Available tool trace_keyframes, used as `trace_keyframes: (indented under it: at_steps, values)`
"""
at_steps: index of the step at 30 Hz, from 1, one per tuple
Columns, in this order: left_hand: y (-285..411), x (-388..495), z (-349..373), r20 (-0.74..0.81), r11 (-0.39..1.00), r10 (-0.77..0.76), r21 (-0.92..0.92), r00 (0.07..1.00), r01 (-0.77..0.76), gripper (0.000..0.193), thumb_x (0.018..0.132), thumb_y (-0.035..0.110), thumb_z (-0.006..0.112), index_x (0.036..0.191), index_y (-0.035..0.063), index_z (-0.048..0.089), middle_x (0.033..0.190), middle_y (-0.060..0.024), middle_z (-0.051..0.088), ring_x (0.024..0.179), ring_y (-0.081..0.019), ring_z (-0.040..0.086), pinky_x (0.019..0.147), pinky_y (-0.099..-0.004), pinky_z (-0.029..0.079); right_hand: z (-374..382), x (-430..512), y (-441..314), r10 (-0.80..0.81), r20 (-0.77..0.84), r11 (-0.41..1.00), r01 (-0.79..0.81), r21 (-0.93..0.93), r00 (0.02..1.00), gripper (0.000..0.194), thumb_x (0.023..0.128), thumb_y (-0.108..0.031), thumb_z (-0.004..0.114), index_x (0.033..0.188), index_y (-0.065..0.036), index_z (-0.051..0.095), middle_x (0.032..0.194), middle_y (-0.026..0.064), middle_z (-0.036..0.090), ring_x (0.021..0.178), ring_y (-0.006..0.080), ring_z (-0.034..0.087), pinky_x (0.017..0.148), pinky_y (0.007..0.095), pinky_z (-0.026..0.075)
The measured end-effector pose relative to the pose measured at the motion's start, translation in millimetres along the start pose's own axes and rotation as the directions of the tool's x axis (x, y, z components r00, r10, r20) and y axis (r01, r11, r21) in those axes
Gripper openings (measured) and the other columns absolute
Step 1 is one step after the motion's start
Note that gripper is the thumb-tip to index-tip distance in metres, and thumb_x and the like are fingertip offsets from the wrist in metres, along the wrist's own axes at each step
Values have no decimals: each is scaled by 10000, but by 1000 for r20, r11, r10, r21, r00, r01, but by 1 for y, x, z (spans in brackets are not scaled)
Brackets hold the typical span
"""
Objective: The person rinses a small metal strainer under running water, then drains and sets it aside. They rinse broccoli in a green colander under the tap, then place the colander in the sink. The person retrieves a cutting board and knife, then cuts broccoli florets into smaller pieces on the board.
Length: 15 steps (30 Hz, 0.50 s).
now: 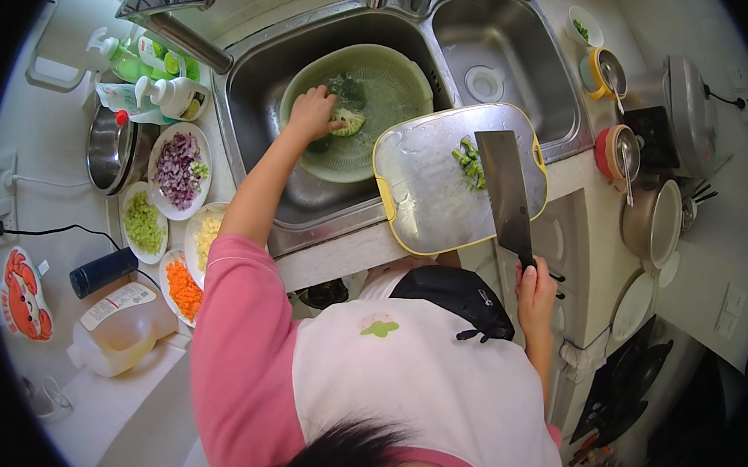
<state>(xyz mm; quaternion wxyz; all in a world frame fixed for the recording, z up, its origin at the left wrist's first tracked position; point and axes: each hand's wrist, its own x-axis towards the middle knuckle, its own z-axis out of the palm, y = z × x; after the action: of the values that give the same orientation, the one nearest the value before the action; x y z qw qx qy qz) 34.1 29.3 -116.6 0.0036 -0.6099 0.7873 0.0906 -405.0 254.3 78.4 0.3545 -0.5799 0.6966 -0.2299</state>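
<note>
My left hand reaches into a pale green plastic basin in the large sink bowl, its fingers on a broccoli floret. Darker broccoli pieces lie in the water beside it. In my right hand is the black handle of a cleaver; the blade extends over a yellow-rimmed metal cutting board. Cut broccoli lies on the board, close to the blade's left side. The board rests across the sink's front edge and partly covers the basin's rim.
Left of the sink stand plates of chopped red onion, green vegetable, pale cubes and carrot, plus pump bottles. A smaller sink bowl, a yellow cup and a red cup are at the right.
</note>
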Motion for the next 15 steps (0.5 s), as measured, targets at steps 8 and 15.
trace_keyframes:
  at_steps: [8,15]
  values:
    - [8,-13,17,-15,988,-69,-142,998,66,519,649,415,832,1006,106,616,1065,-91,563,1061,-286,538,847,-428,452,9,-13,-5,30,-24,999,-29,17,999,238,999,-173,436,1005,14,583,672,82,579,548,146,525,524,289,408]
    - [8,37,14,-308,997,70,3,949,-73,657,625,256,842,1211,161,561,1123,-68,562,1060,-275,551,839,-422,458,17,-27,-8,18,-53,999,-19,-30,998,231,996,-177,448,1006,11,582,710,108,603,575,207,560,559,322,438]
